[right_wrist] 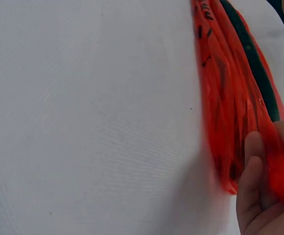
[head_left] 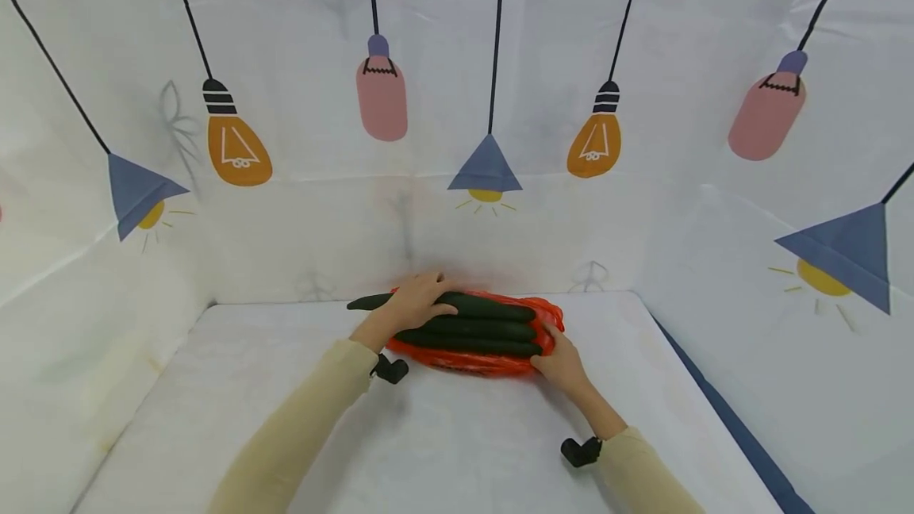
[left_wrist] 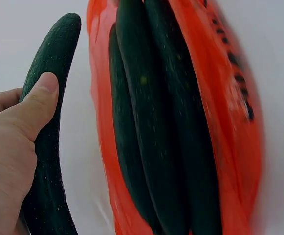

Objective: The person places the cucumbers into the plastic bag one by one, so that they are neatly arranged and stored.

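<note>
My left hand (head_left: 416, 304) grips a dark green cucumber (left_wrist: 48, 132), its thumb laid along the skin. In the left wrist view this cucumber is beside a red plastic bag (left_wrist: 102, 122), with a strip of white surface between them. Three more cucumbers (left_wrist: 154, 117) lie side by side in the bag's opening. At the bag's right end, my right hand (head_left: 564, 363) holds the red plastic with curled fingers (right_wrist: 251, 181). Black printing (left_wrist: 234, 63) shows on one side of the bag.
The white table (head_left: 443, 435) ends at the back against a white wall sheet (head_left: 300, 236) printed with hanging lamps. More of the sheet stands on both sides. A dark blue strip (head_left: 728, 411) runs along the table's right edge.
</note>
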The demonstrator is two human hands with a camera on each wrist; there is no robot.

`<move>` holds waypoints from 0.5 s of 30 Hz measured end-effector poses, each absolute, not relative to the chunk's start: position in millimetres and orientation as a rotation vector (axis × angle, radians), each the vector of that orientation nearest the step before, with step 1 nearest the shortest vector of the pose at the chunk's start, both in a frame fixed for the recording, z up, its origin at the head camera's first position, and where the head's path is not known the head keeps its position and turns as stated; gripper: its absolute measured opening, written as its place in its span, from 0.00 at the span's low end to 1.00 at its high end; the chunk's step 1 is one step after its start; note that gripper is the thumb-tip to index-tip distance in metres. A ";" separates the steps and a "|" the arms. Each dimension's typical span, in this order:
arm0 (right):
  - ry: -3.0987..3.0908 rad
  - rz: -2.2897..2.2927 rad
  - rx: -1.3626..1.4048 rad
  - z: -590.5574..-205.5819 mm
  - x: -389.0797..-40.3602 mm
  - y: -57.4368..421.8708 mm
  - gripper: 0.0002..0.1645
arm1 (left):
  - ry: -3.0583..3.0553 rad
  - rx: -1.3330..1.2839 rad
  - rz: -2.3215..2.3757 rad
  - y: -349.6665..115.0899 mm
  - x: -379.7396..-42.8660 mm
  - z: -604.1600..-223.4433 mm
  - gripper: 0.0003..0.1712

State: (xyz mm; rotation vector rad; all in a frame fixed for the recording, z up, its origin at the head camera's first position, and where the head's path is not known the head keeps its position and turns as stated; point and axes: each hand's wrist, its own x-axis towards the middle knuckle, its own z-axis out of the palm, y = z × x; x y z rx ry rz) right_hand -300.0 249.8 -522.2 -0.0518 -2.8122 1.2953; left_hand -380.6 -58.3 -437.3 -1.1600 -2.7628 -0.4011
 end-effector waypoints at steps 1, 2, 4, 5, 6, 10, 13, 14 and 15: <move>-2.815 1.299 -0.058 -520.6 -300.5 249.4 0.46 | -2.763 -1.167 -0.404 -54.0 -380.8 -436.5 0.25; -2.817 1.313 -0.061 -518.8 -300.6 249.1 0.46 | -2.762 -1.175 -0.408 -50.0 -381.0 -436.0 0.25; -2.819 1.328 -0.074 -516.1 -301.4 248.3 0.45 | -2.757 -1.193 -0.410 -42.6 -381.8 -435.7 0.26; -2.819 1.327 -0.075 -514.8 -302.1 247.7 0.45 | -2.761 -1.199 -0.405 -39.4 -382.2 -435.8 0.26; -2.814 1.341 -0.081 -513.2 -302.7 247.2 0.45 | -2.759 -1.207 -0.407 -36.3 -382.3 -436.1 0.26; -2.768 1.471 -0.109 -504.8 -304.8 245.8 0.44 | -2.760 -1.227 -0.408 -24.5 -381.9 -440.8 0.27; -2.724 1.595 -0.151 -498.3 -304.9 245.1 0.44 | -2.743 -1.238 -0.391 -17.1 -380.9 -446.5 0.27; -2.715 1.619 -0.164 -497.1 -305.1 245.0 0.44 | -2.734 -1.240 -0.384 -15.0 -380.7 -448.4 0.27; -2.712 1.633 -0.167 -496.1 -305.1 245.0 0.44 | -2.727 -1.242 -0.381 -13.1 -380.3 -450.0 0.27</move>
